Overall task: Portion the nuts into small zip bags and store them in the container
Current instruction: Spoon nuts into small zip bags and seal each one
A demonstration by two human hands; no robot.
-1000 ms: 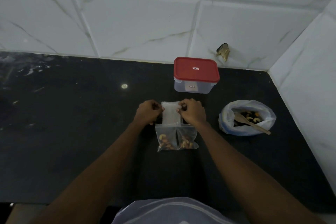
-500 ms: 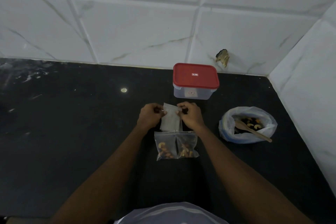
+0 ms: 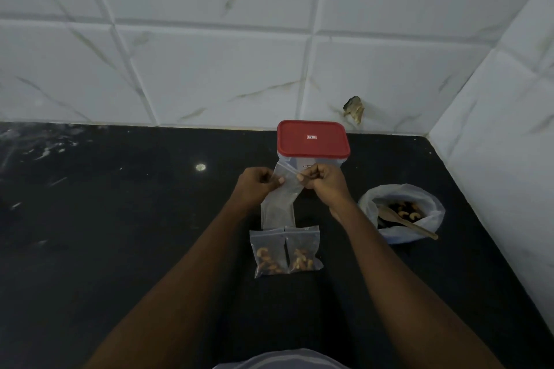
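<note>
Hands: two, both bare, held close together above the middle of the bench (image 3: 120, 234).
Left hand (image 3: 257, 186): fingers curled, pinching the top left edge of the empty zip bag (image 3: 278, 207).
Right hand (image 3: 325, 186): fingers curled, pinching the top right edge of the same bag.
Empty zip bag: one, clear, hanging between the two hands. Its mouth is up at the fingertips and its bottom edge reaches down to just behind the filled bags. Whether the mouth is open cannot be told.
Filled zip bags: two, the left filled bag (image 3: 268, 252) and the right filled bag (image 3: 302, 249). They lie flat side by side, edges touching, near the middle of the bench, each with a small heap of nuts at its lower end.
Container (image 3: 311, 162): one, clear, by the back edge of the bench just behind the hands, with its red lid (image 3: 313, 139) on.
Loose nuts (image 3: 409, 210): in one big plastic bag (image 3: 368, 204) with its mouth rolled open, near the right edge of the bench, well apart from the small bags.
Wooden spoon (image 3: 404, 220): one, bowl down among the nuts, handle resting over the bag's near rim.
Wall: white marbled tiles behind and to the right, with one chipped spot (image 3: 353, 108) above the container.
</note>
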